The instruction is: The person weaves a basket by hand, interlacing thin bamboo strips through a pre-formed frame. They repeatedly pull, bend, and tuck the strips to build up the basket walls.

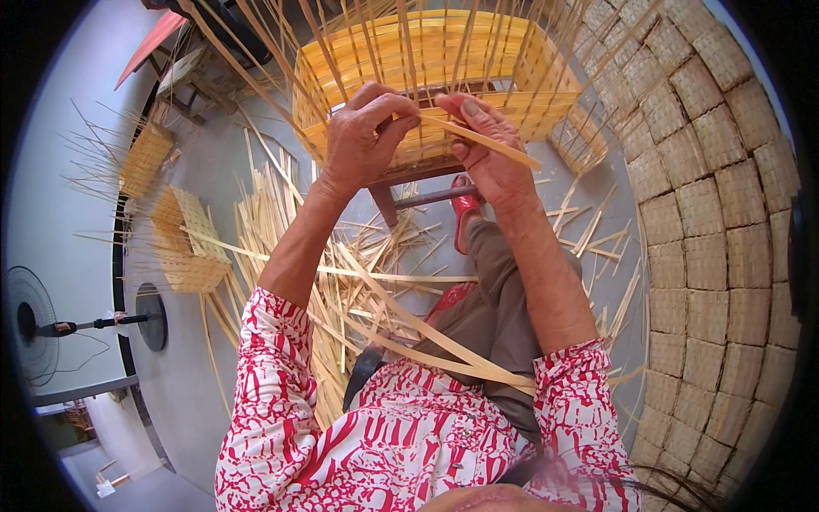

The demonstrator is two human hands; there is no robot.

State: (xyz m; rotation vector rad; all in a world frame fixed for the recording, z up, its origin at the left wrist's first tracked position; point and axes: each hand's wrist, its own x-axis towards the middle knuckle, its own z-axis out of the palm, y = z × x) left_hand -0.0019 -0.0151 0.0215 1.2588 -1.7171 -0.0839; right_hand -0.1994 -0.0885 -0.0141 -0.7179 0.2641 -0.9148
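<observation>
A half-woven yellow basket, its long upright stakes fanning outward, stands in front of me on a low wooden stool. At its near wall my left hand is closed, thumb and forefinger pinching one end of a pale bamboo strip. The strip slants down to the right across my right hand, whose bent fingers hold it, its free end sticking out past the palm. Just behind both hands are the basket's upper woven bands. My left fingertips partly hide the pinched end.
Loose bamboo strips cover the floor at left and between my legs; several lie across my lap. Two unfinished baskets with spiky stakes sit at left, near a fan. Stacked woven baskets line the right side.
</observation>
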